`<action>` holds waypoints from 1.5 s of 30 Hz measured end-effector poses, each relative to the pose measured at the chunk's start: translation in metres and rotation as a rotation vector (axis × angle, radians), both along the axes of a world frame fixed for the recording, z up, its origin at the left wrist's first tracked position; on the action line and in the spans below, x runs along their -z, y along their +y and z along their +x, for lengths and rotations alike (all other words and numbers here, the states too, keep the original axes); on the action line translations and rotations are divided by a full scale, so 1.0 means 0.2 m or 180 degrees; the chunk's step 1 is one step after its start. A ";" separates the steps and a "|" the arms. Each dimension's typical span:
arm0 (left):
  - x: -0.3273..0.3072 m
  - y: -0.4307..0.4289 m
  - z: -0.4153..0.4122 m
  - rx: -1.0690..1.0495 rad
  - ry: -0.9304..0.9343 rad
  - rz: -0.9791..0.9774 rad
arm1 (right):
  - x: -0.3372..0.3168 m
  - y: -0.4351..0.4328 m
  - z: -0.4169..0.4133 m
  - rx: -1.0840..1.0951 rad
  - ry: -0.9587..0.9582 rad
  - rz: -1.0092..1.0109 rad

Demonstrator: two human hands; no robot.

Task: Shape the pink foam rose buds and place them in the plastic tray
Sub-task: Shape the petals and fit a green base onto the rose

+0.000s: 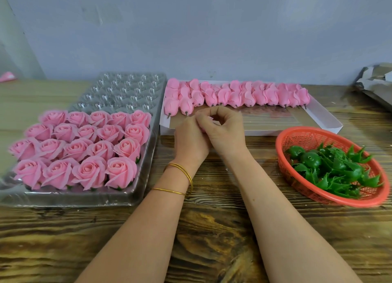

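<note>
My left hand [188, 139] and my right hand [226, 129] meet over the near edge of the white box. Their fingers curl round one pink foam bud [209, 119]. Only slivers of pink show between the fingers, so the bud's shape is hidden. Several unshaped pink buds [235, 96] lie in rows along the far side of the white box [326, 118], stems pointing toward me. To the left, the clear plastic tray [127, 87] holds several opened pink roses [84, 147] in its near rows. Its far cups stand bare.
A red plastic basket [297, 134] at the right holds several green calyx pieces [335, 168]. Crumpled grey wrapping [375, 81] lies at the far right edge. A pink scrap [8, 76] sits at the far left. The wooden tabletop [212, 229] runs under my forearms, with a grey wall behind.
</note>
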State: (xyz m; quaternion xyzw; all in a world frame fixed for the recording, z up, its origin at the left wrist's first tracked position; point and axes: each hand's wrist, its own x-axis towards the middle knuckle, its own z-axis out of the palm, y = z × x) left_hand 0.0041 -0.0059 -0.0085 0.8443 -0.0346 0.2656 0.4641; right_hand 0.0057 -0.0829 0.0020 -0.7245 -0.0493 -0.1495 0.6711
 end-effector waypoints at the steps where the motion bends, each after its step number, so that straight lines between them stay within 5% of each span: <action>1: 0.00 0.00 0.00 0.0013 0.0047 -0.0027 | 0.00 0.00 0.00 0.0006 -0.0015 -0.0028; 22: 0.00 0.02 0.04 -0.0214 0.0320 0.0078 | 0.00 0.00 -0.01 -0.0515 -0.0034 0.0008; 26: -0.01 0.01 0.03 -0.0190 0.0242 0.0499 | 0.00 0.00 -0.02 -0.0750 0.0104 -0.0029; 33: 0.00 -0.02 0.03 0.0084 0.0139 0.0620 | -0.04 -0.03 0.00 -0.0111 -0.0244 0.0183; 45: 0.02 -0.04 0.01 0.0304 0.0047 0.0692 | 0.00 0.01 0.00 -0.0053 -0.0309 -0.0678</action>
